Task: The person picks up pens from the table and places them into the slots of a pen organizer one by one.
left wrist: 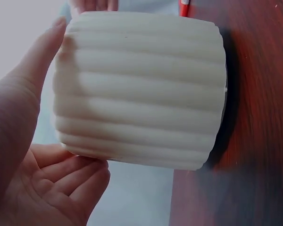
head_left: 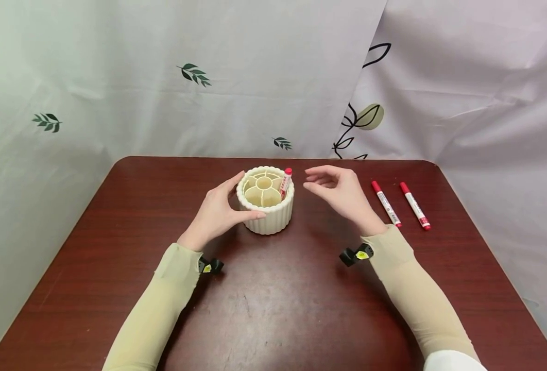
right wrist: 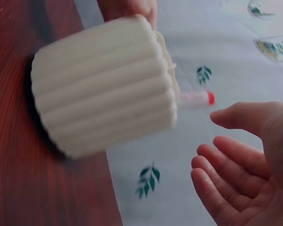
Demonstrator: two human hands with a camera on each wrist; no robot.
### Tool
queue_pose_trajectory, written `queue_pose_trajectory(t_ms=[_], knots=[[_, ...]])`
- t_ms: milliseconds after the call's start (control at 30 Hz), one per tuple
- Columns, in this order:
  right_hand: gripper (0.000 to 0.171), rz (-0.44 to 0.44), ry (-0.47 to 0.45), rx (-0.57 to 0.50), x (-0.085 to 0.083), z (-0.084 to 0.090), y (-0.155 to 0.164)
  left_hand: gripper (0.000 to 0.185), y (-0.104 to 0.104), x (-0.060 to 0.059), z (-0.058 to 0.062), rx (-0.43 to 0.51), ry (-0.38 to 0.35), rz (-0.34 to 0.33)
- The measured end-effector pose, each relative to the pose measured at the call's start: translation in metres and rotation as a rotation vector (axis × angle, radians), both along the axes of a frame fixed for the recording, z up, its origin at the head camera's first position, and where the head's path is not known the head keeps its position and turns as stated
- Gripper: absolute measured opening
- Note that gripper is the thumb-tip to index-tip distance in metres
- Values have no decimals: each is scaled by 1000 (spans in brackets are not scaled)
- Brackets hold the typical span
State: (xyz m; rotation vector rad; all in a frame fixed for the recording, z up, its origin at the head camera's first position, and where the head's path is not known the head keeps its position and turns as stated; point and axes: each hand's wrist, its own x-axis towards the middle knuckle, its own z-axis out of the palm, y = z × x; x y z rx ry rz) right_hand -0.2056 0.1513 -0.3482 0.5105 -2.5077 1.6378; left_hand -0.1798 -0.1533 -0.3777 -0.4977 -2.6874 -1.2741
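A cream, ribbed round pen holder [head_left: 269,220] with several inner compartments stands upright on the table. My left hand [head_left: 215,210] grips it from the left, thumb along the near side and fingers around the far side. One marker [head_left: 286,180], white with a red cap, leans in a compartment at the holder's right. To the right of the holder, apart from it, my right hand [head_left: 339,191] hovers with relaxed fingers and nothing in them. In the right wrist view, its thumb points toward the marker's red end [right wrist: 211,98] without touching it.
Two more red-and-white markers lie at the right of the brown table [head_left: 264,309], one nearer [head_left: 387,204] and one farther right [head_left: 414,206]. A white curtain [head_left: 236,103] with leaf prints hangs behind the table.
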Motion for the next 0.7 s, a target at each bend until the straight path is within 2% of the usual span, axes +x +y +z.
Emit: queue_pose_trajectory(t_ms=[67,167,300,500,600,700], knots=[[28,-26,6,12,8,4,8,114,-2,4,1,-40,22,11],[30,-64,12,29,12,0,24,114,-4,13,3,-90,41,16],[32,-110,-21,31,17,-10,49,113,-5,27,6,-132,40,7],[33,-174,-43,60,26,-13,75,109,-5,48,12,-180,22,-7],[32,-203,-30,95,26,-17,86,105,-4,52,13,-190,24,-1],[32,-236,-6,141,25,-21,93,96,-3,47,12,-172,54,7]])
